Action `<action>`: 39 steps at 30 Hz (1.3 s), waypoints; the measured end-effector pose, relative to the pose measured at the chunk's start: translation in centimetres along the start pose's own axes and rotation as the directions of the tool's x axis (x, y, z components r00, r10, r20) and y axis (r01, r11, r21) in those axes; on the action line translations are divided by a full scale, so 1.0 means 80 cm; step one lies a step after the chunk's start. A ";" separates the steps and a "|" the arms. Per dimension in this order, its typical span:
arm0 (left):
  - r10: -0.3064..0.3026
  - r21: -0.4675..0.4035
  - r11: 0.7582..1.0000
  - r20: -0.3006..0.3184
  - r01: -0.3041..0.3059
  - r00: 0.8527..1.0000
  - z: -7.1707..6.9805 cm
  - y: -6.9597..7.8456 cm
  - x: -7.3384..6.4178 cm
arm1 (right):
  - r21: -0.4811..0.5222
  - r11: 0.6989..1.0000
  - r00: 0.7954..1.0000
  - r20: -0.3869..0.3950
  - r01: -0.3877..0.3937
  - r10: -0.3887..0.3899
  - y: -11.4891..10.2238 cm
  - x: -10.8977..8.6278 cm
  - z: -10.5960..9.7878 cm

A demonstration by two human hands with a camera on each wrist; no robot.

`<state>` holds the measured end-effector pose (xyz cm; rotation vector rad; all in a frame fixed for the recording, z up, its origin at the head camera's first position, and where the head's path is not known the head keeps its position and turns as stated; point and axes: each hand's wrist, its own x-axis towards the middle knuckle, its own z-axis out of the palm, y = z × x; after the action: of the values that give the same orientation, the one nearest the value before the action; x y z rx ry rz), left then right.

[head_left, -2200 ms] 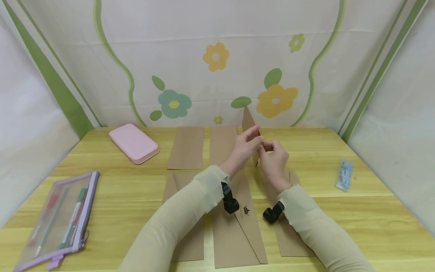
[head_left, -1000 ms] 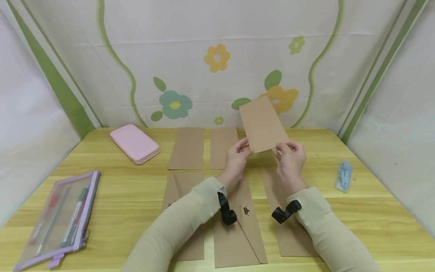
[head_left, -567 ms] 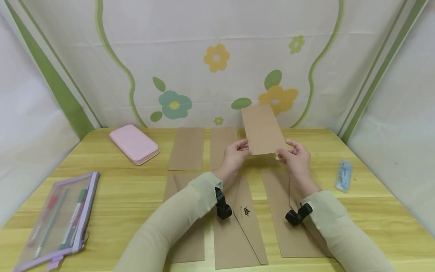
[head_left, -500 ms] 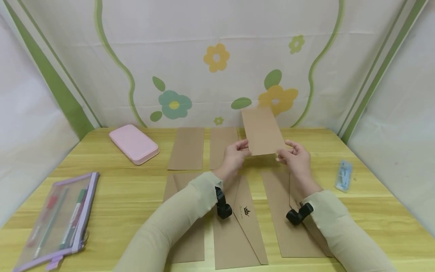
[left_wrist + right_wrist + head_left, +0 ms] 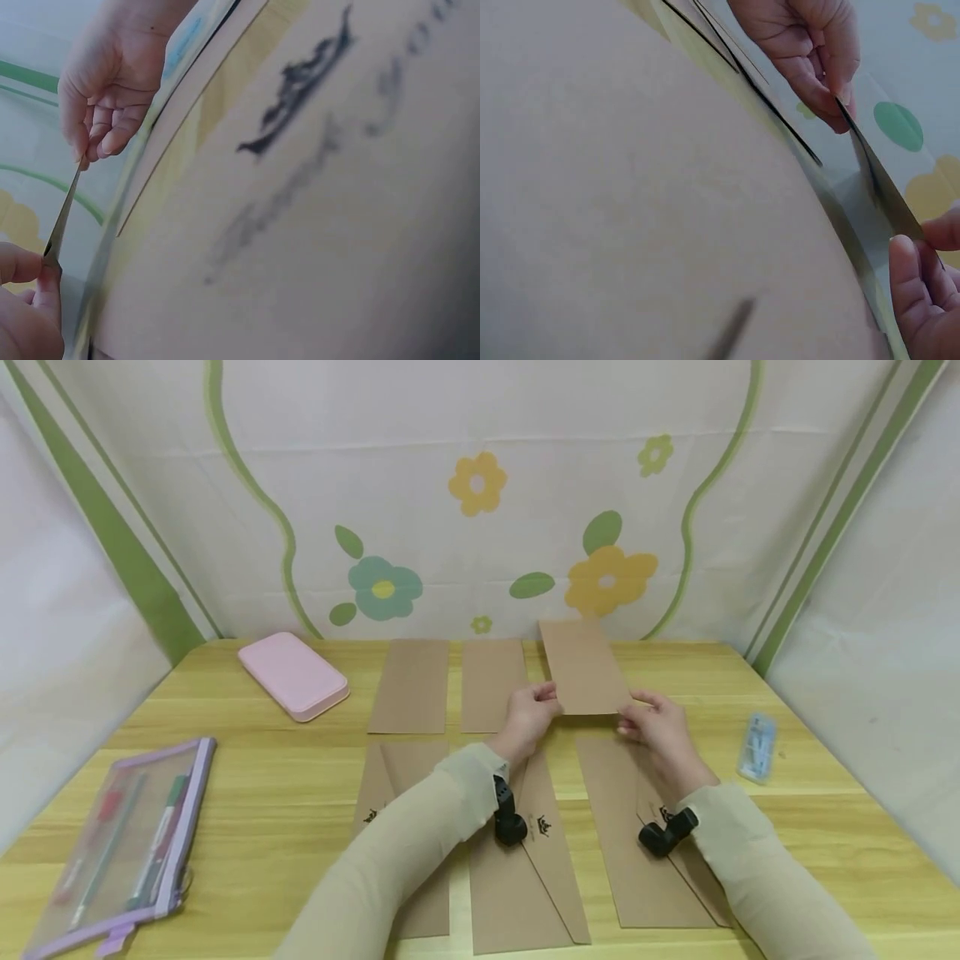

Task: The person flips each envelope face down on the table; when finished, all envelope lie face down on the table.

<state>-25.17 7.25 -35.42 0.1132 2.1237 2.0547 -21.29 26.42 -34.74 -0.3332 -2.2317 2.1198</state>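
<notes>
Both hands hold one brown kraft envelope (image 5: 584,667) by its near corners, above the far middle of the worktop (image 5: 810,827). The left hand (image 5: 532,715) pinches the near left corner between thumb and curled fingers, and the right hand (image 5: 658,727) pinches the near right corner the same way. The envelope slopes away from the person, its far edge close to the worktop's far edge; whether that edge touches the wood cannot be told. From the left wrist view the envelope (image 5: 64,214) shows edge-on as a thin strip running between the left hand's thumb (image 5: 30,300) and the right hand (image 5: 109,82). The right wrist view shows the same thin edge (image 5: 881,184) stretched between the left hand (image 5: 810,45) and the right hand's fingertips (image 5: 911,289). Two more closed envelopes (image 5: 411,685) lie flat side by side along the far edge, just left of the held one. Three opened envelopes (image 5: 517,893) with their flaps out lie in a row nearer the person, under the forearms; a small black crown mark shows on the middle one. A pink case (image 5: 293,675) sits toward the far left corner. A clear pencil pouch with purple trim (image 5: 120,847) rests at the near left edge, pens inside it. A small pale blue packet (image 5: 757,747) lies near the right edge.
</notes>
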 end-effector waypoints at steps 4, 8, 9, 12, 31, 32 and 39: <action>-0.031 0.005 0.999 0.002 0.031 1.000 0.002 -0.005 -0.001 | -0.009 1.000 1.000 0.013 -0.015 0.015 0.006 0.000 -0.003; -0.035 0.029 0.999 0.019 0.035 0.999 0.003 -0.007 0.000 | -0.051 0.998 1.000 0.009 -0.024 0.025 0.008 -0.001 -0.004; -0.038 0.038 0.999 0.023 0.037 0.999 0.003 -0.007 0.000 | -0.061 0.998 1.000 0.005 -0.029 0.029 0.008 -0.001 -0.004; -0.048 0.060 0.997 0.040 0.046 0.998 0.004 -0.008 0.002 | -0.085 0.995 0.999 0.000 -0.051 0.051 0.008 -0.002 -0.004; -0.075 0.127 0.990 0.067 0.066 0.995 0.004 -0.011 0.004 | -0.027 0.993 0.992 -0.061 -0.115 0.113 0.004 -0.001 -0.002; -0.075 0.133 0.989 0.067 0.065 0.995 0.005 -0.011 0.004 | -0.024 0.993 0.992 -0.058 -0.116 0.114 0.004 -0.001 -0.002; -0.066 0.127 0.990 0.050 0.059 0.997 0.008 -0.006 0.001 | -0.017 0.992 0.989 -0.083 -0.123 0.122 0.004 0.000 0.000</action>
<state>-25.11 7.87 -35.94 0.1164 2.1938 1.8627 -21.25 26.41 -35.07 -0.5619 -2.2450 2.0977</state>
